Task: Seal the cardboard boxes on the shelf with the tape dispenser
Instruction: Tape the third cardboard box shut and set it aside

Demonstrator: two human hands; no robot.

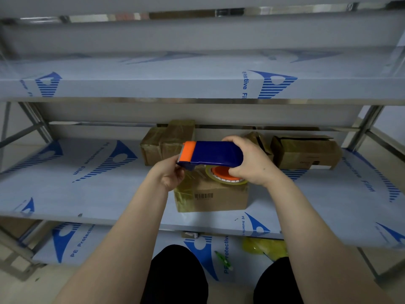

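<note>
A blue and orange tape dispenser (211, 154) hovers over a small cardboard box (211, 194) with a barcode, near the front of the middle shelf (87, 194). My right hand (248, 162) grips its rear end by the tape roll. My left hand (173, 173) pinches the front end under the orange toothed blade. Behind stand a taped box (162, 143) at centre and an open-flapped box (306, 150) at the right. A further box is mostly hidden behind my right hand.
The steel shelf unit is covered in blue-printed protective film. An upper shelf (197, 84) overhangs the work area. On the bottom shelf lie a yellow crumpled item (265, 247) and a green pen-like object (222, 258). My knees are below.
</note>
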